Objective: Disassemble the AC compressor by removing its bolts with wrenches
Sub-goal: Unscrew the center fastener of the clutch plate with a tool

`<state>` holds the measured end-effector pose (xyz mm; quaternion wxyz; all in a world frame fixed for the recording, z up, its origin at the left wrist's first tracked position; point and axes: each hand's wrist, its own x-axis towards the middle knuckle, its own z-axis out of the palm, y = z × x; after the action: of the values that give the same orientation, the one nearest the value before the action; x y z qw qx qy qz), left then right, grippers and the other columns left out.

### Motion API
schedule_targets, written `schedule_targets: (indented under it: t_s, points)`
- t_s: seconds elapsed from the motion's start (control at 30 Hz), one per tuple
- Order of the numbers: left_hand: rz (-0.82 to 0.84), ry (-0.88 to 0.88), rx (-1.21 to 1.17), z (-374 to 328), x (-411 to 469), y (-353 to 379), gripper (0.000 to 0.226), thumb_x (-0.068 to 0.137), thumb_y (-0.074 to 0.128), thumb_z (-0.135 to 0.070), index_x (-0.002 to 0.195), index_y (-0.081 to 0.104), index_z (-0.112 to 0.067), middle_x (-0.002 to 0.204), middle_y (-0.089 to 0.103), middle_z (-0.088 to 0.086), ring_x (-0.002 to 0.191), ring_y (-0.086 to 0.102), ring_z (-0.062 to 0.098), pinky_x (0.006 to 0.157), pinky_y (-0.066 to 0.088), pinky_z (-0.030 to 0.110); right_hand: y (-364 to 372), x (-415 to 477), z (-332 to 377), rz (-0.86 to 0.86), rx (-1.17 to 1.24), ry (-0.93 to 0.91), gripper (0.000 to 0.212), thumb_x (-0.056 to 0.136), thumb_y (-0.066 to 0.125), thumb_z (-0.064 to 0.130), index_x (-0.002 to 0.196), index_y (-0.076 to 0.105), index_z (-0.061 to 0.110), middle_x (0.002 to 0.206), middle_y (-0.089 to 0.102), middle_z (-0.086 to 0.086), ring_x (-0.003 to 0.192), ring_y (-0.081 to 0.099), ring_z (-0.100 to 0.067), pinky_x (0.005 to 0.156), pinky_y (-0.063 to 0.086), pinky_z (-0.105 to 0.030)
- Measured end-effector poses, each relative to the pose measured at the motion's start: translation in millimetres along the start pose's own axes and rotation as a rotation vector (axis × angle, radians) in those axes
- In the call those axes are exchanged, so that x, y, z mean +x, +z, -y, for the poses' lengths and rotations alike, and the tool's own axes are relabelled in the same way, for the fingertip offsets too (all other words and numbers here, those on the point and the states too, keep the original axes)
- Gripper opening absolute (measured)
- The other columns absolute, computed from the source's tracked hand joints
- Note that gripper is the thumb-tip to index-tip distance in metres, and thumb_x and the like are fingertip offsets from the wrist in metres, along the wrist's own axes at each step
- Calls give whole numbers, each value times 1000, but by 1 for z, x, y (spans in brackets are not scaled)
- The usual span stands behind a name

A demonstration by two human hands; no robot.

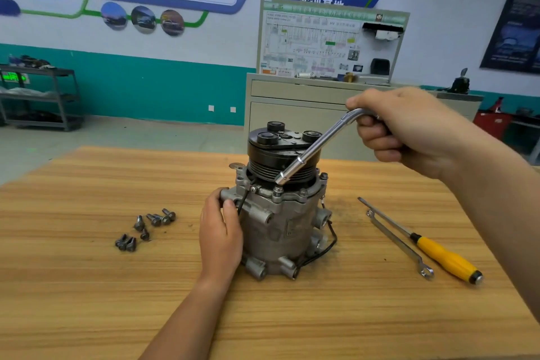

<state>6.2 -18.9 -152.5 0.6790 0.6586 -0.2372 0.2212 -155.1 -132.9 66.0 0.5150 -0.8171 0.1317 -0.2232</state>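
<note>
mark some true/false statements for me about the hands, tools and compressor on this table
1. The right hand grips the chrome L-shaped socket wrench, its lower end at a flange bolt on the grey metal AC compressor. True.
2. The left hand holds the yellow-handled screwdriver. False: it holds the compressor's side; the screwdriver lies on the wooden table.
3. Several loose grey bolts lie on the table left of the compressor. True.
4. The compressor lies on its side. False: it stands upright, black pulley on top.
5. A flat metal spanner lies beside the screwdriver. True.
</note>
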Motion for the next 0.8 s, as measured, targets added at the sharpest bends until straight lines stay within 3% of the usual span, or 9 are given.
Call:
schedule_targets:
  t_s: [0.23,0.43,0.5,0.6,0.7,0.8]
  points:
    - [2,17,1,-1,1,0,43,86,27,-46,105,53,-18,95,59,-4,91,54,12,78,41,27,-4,22,17,126,-131,39,37,89,53,26,56,40,16,41,32,7,30,24,-6,29,21,-13]
    - [-2,13,31,-1,0,-1,38,88,29,-41,109,53,-19,99,59,-4,96,55,15,82,44,34,16,43,28,76,-166,-34,33,88,56,23,58,46,15,40,38,6,31,30,-7,31,27,-15]
    - [-8,16,67,-3,0,-1,35,92,32,-33,117,52,-17,112,55,2,103,52,15,86,41,28,24,49,26,65,-104,-58,33,88,55,23,57,46,16,39,39,7,31,31,-7,32,28,-14]
    - [-104,-4,11,-24,10,-3,35,98,40,-17,133,40,-16,137,32,4,115,44,11,86,37,9,36,58,24,63,-67,-111,34,90,51,23,57,45,16,39,38,6,31,31,-7,34,29,-13]
    - [-206,171,-133,-68,38,-8,38,92,39,-19,129,35,-28,133,34,-1,113,44,0,90,36,5,44,68,25,43,-108,-150,33,90,45,20,57,43,15,41,37,4,31,31,-9,36,30,-13]
    - [-118,381,-174,-118,69,-14,30,92,37,-24,120,46,-24,116,49,-9,107,51,1,91,40,12,45,72,22,113,-42,-173,37,89,44,19,52,39,15,38,34,4,32,29,-11,37,28,-16]
